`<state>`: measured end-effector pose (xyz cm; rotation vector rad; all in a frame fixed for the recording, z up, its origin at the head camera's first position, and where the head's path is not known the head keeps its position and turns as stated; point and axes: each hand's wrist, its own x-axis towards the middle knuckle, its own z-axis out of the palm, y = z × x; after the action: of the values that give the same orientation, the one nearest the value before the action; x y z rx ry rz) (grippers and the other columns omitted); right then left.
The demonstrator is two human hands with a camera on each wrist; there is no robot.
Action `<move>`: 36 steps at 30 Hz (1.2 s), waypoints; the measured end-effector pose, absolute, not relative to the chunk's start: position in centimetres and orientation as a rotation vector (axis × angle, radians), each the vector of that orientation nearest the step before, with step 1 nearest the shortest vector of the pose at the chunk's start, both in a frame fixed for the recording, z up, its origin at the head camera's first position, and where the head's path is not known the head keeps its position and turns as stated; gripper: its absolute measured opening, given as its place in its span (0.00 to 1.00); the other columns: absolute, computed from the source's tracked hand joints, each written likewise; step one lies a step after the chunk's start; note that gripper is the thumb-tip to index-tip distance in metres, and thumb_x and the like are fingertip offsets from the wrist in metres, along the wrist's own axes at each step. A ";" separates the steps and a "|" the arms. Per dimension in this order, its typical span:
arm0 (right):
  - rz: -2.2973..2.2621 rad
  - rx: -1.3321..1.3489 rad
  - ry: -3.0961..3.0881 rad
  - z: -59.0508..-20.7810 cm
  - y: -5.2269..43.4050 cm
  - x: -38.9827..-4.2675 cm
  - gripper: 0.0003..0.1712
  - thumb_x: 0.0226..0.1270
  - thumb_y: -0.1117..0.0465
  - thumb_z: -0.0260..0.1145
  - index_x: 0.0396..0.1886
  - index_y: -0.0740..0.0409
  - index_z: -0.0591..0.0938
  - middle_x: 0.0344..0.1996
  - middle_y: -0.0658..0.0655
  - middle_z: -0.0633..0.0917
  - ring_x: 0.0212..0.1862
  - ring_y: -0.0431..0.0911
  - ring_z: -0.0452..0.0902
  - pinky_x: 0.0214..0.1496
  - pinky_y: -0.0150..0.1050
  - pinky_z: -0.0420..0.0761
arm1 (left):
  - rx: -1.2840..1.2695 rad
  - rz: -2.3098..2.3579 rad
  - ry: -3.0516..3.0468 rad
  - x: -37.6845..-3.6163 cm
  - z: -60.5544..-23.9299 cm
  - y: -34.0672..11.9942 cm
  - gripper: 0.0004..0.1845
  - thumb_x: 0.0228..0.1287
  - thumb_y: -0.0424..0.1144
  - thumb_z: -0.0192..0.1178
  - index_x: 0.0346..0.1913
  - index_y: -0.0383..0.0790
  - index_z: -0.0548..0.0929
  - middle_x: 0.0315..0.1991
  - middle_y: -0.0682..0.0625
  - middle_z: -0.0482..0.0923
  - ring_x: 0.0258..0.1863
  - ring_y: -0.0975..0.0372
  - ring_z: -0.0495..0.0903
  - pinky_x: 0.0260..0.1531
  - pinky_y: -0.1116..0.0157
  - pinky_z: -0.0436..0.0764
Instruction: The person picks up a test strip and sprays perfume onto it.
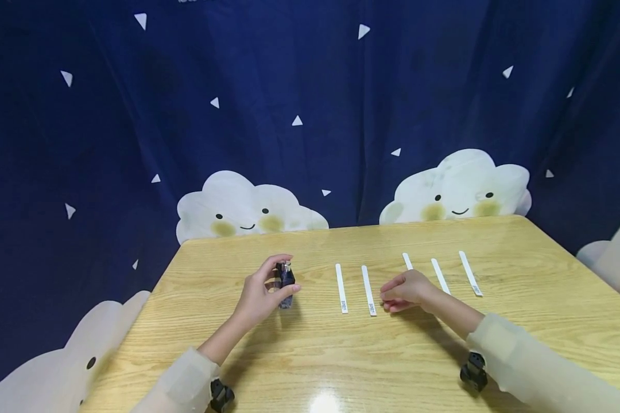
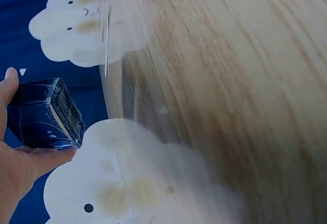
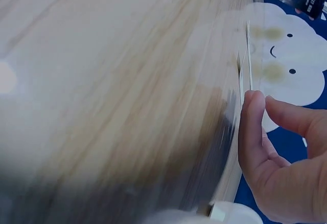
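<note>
My left hand [image 1: 258,295] grips a dark glass perfume bottle [image 1: 286,284] between thumb and fingers. The bottle stands upright with a silvery spray neck; its thick square base [image 2: 69,114] shows in the left wrist view. My right hand [image 1: 408,289] is low over the table, its fingers loosely bent, thumb and index fingertips slightly apart. Just left of those fingertips lies a white paper test strip [image 1: 369,290]. Another strip [image 1: 407,261] runs behind the right hand, its lower part hidden. In the right wrist view, a strip [image 3: 249,55] seen edge-on reaches toward the index fingertip.
A further white strip [image 1: 341,288] lies nearer the bottle. Two more strips, a middle one [image 1: 441,276] and an outer one [image 1: 470,273], lie beyond the right forearm. The wooden table [image 1: 268,367] ends at a dark blue curtain [image 1: 310,69] with white clouds.
</note>
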<state>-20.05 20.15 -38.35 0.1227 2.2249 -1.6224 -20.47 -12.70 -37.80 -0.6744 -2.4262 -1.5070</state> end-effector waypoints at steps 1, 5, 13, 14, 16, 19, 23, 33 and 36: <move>-1.629 0.128 2.225 -38.3 20.4 -20.0 0.19 0.59 0.73 0.65 0.49 0.80 0.75 0.24 0.57 0.87 0.24 0.40 0.84 0.34 0.35 0.87 | -0.675 -1.508 -2.424 -20.5 -37.8 -12.7 0.30 0.53 0.38 0.72 0.60 0.54 0.74 0.56 0.41 0.78 0.49 0.49 0.82 0.44 0.60 0.86; -1.626 0.150 2.248 -38.2 21.7 -19.8 0.20 0.60 0.71 0.66 0.50 0.79 0.76 0.24 0.56 0.87 0.25 0.40 0.84 0.34 0.33 0.87 | -0.669 -1.504 -2.423 -20.5 -37.5 -12.8 0.31 0.52 0.38 0.72 0.60 0.54 0.74 0.55 0.42 0.79 0.49 0.48 0.82 0.44 0.60 0.86; -1.656 0.154 2.283 -37.5 24.2 -19.9 0.19 0.61 0.69 0.66 0.48 0.79 0.77 0.25 0.53 0.88 0.27 0.40 0.84 0.36 0.34 0.87 | -0.651 -1.482 -2.433 -20.5 -37.1 -13.0 0.30 0.53 0.39 0.72 0.60 0.56 0.74 0.54 0.43 0.80 0.50 0.49 0.82 0.45 0.55 0.85; -1.656 0.157 2.285 -37.4 24.4 -20.0 0.19 0.61 0.69 0.66 0.49 0.79 0.77 0.25 0.53 0.88 0.27 0.40 0.84 0.36 0.34 0.87 | -0.650 -1.481 -2.433 -20.5 -37.1 -13.0 0.30 0.53 0.39 0.72 0.60 0.55 0.74 0.54 0.42 0.80 0.50 0.49 0.82 0.46 0.55 0.85; -1.658 0.166 2.284 -37.3 25.0 -20.0 0.20 0.62 0.68 0.66 0.50 0.79 0.77 0.25 0.53 0.88 0.28 0.40 0.85 0.36 0.34 0.87 | -0.648 -1.483 -2.437 -20.5 -37.1 -13.1 0.30 0.53 0.38 0.72 0.60 0.55 0.74 0.55 0.42 0.79 0.50 0.48 0.82 0.46 0.55 0.85; -1.656 0.188 2.289 -37.4 25.6 -20.1 0.20 0.63 0.68 0.64 0.51 0.80 0.76 0.25 0.52 0.88 0.28 0.40 0.85 0.36 0.33 0.87 | -0.644 -1.479 -2.439 -20.4 -37.3 -13.1 0.30 0.53 0.37 0.71 0.60 0.54 0.74 0.56 0.41 0.79 0.50 0.48 0.82 0.45 0.56 0.86; -1.688 0.245 2.269 -37.5 26.3 -20.3 0.21 0.65 0.69 0.63 0.53 0.82 0.74 0.23 0.51 0.87 0.26 0.39 0.84 0.35 0.32 0.86 | -0.641 -1.477 -2.433 -20.5 -37.5 -13.3 0.30 0.53 0.38 0.72 0.60 0.54 0.74 0.56 0.41 0.79 0.50 0.47 0.82 0.45 0.55 0.86; -1.623 0.368 2.377 -38.2 27.2 -21.0 0.21 0.63 0.67 0.66 0.50 0.80 0.77 0.18 0.49 0.86 0.21 0.36 0.83 0.32 0.32 0.86 | -0.628 -1.494 -2.430 -20.4 -37.4 -13.3 0.29 0.53 0.37 0.72 0.59 0.54 0.75 0.56 0.43 0.79 0.50 0.48 0.82 0.45 0.56 0.86; -1.564 0.389 2.428 -38.4 27.2 -21.3 0.19 0.62 0.67 0.66 0.47 0.79 0.79 0.17 0.49 0.86 0.20 0.36 0.82 0.30 0.32 0.86 | -0.624 -1.489 -2.435 -20.4 -37.3 -13.3 0.29 0.54 0.37 0.71 0.59 0.54 0.75 0.56 0.43 0.79 0.50 0.48 0.82 0.45 0.56 0.86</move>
<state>-21.31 27.18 -38.42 0.3891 2.4279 -1.5636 -20.40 -13.26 -37.31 -0.6237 -2.4346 -1.4888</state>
